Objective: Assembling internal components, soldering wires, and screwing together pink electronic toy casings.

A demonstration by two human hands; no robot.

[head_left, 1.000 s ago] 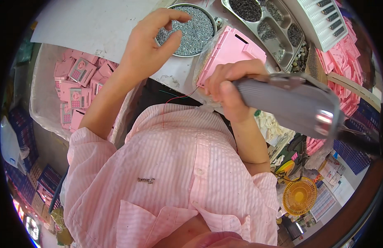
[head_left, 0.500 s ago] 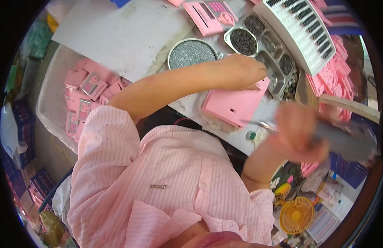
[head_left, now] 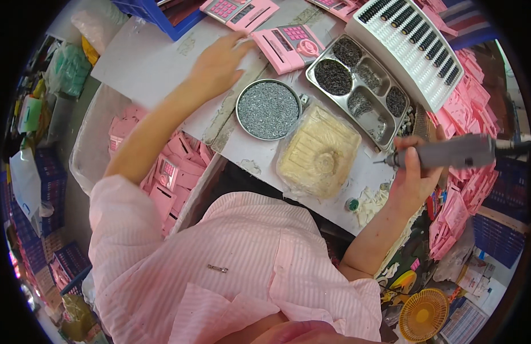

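Observation:
My left hand (head_left: 218,64) is stretched over the far part of the table with its fingers apart. Its fingertips are at the left edge of a pink panel with a keypad and round dial (head_left: 288,48); whether they touch it I cannot tell. Another pink keypad panel (head_left: 242,12) lies just beyond. In my right hand (head_left: 415,178) is a grey electric screwdriver (head_left: 449,152), its bit pointing left over the table. Between my arms sits a yellowish block wrapped in clear plastic (head_left: 318,150), with a recess in its top and nothing on it.
A round tin of small silvery parts (head_left: 269,110) stands beside a metal compartment tray (head_left: 384,86) of dark screws. Behind are a white rack with black pieces (head_left: 411,49) and a blue crate (head_left: 182,23). Pink panels fill a plastic-lined bin (head_left: 82,143) at left; more pink parts (head_left: 469,109) pile up at right.
The pink piece that lay on the wrapped block is gone from it. My left hand has swung away to the far left; my right hand has lifted the screwdriver slightly farther up the table.

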